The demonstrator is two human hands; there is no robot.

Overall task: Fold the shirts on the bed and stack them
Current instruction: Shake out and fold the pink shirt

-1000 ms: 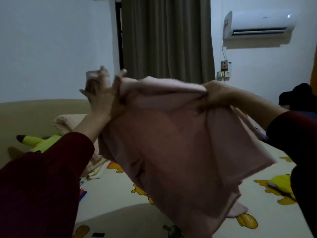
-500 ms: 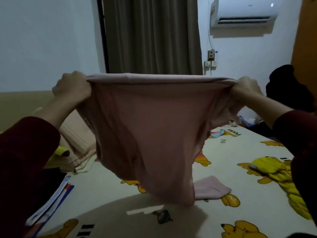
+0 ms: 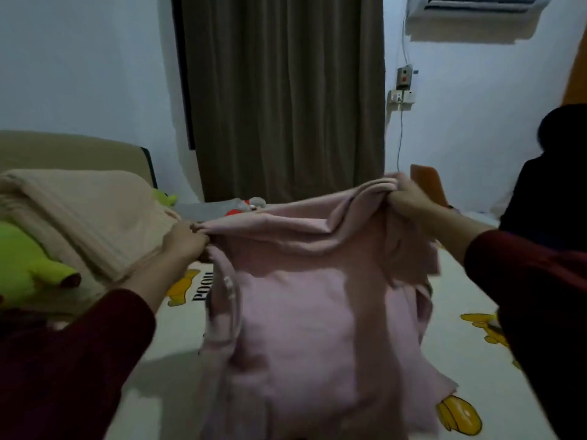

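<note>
A pink shirt is spread between my hands over the bed, its lower part draped on the cartoon-print sheet. My left hand grips the shirt's upper left corner, low and near a beige blanket. My right hand grips the upper right corner, held a little higher. The top edge sags between the two hands. Both my arms wear dark red sleeves.
A folded beige blanket and a green plush toy lie at the left. Grey and red items sit at the bed's far end by a dark curtain. A dark-clothed person sits at the right.
My hands have come down from chest height toward the bed, and the shirt now lies partly on the sheet instead of hanging in the air. The left hand dropped lower than the right.
</note>
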